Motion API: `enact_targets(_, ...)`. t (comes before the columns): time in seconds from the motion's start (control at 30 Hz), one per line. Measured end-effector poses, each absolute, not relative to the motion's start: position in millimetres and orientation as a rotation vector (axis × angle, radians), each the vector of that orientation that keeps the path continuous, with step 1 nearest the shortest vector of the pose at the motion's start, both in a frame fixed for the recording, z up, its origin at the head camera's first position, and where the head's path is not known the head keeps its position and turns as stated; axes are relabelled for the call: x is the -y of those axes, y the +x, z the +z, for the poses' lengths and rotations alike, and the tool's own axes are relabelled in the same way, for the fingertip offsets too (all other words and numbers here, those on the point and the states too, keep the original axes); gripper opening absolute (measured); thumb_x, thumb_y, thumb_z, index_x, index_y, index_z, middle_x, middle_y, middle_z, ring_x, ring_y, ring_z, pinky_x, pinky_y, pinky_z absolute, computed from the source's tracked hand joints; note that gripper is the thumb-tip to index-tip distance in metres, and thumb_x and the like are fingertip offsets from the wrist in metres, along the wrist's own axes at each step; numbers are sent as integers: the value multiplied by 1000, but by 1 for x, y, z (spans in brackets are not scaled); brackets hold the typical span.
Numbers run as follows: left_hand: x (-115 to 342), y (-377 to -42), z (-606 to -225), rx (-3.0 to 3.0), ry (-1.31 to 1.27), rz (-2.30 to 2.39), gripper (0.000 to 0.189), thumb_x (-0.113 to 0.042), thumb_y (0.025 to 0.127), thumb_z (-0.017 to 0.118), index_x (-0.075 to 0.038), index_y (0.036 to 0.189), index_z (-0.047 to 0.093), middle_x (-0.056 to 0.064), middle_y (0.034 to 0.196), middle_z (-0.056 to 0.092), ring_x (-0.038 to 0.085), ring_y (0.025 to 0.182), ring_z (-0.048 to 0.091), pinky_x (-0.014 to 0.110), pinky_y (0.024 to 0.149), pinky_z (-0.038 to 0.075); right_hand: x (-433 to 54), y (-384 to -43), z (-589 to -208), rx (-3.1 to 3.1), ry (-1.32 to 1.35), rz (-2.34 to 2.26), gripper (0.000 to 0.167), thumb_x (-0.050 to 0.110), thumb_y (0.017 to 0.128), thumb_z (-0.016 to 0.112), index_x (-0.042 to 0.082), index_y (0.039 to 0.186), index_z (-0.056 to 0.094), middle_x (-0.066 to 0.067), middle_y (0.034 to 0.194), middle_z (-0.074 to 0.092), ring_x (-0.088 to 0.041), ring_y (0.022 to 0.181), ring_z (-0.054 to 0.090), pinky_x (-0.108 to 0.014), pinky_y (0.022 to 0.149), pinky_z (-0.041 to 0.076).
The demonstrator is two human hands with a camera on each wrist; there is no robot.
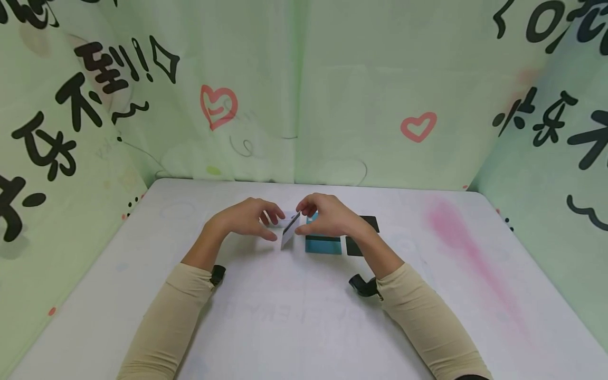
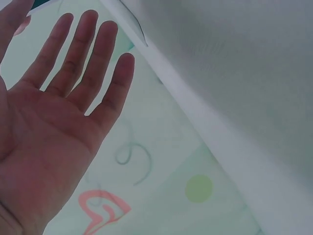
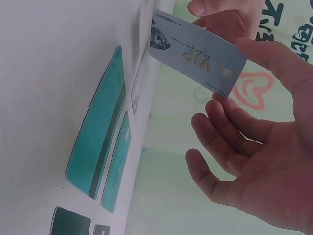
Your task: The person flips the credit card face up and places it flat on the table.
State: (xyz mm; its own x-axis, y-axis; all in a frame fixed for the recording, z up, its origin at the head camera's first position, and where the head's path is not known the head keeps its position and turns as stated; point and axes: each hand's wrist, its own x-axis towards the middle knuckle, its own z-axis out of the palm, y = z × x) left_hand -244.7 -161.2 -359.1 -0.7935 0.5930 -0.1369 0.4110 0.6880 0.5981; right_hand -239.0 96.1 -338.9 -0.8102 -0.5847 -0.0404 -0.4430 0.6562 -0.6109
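Observation:
My right hand (image 1: 330,214) pinches a silver-grey VIP card (image 3: 195,54) by one end, between thumb and index finger, its other fingers loosely bent below. The card is tilted up on edge over the table, its gold letters and chip showing in the right wrist view. My left hand (image 1: 247,216) hovers just left of the card with fingers spread; its bare palm (image 2: 44,132) shows in the left wrist view. Under the right hand lies a teal card (image 1: 323,246) with a dark stripe, beside a second teal card (image 3: 116,166). A pale card (image 3: 140,81) lies beyond them.
Right of the teal cards lie a black card (image 1: 353,247) and another black card (image 1: 370,221), partly covered by my right wrist. The white table (image 1: 266,327) has a pink smear on its right. Pale green curtains (image 1: 347,105) with hearts and lettering surround it.

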Motion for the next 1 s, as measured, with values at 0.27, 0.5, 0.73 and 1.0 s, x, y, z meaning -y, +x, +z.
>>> enact_targets(0.27,160,-243,-356,-2554,771,805,52,-22,85,84,-11,134,68,9,118,73,25,109,71,39,93,56,-96,-237,-336,-2646,-848,-900,53,30,84,84,4,127,68,-15,121,70,-27,114,62,-42,102,51)
enact_targets(0.5,159,-243,-356,-2535,728,802,54,-25,86,85,-11,135,67,9,118,73,22,108,71,39,93,57,-96,-233,-332,-2640,-821,-917,49,29,85,84,7,125,68,-10,120,69,-31,118,62,-42,102,51)
enact_targets(0.73,160,-243,-357,-2544,731,799,53,-24,86,85,-11,135,67,8,117,73,22,107,71,39,92,57,-96,-233,-331,-2640,-836,-913,49,30,85,84,8,127,68,-9,122,69,-26,116,62,-42,102,51)
enact_targets(1.0,159,-243,-357,-2540,724,794,52,-24,86,84,-11,134,68,9,118,73,22,108,71,38,92,56,-99,-234,-328,-2647,-840,-882,48,29,87,83,7,127,68,-11,122,69,-31,117,62,-43,100,52)
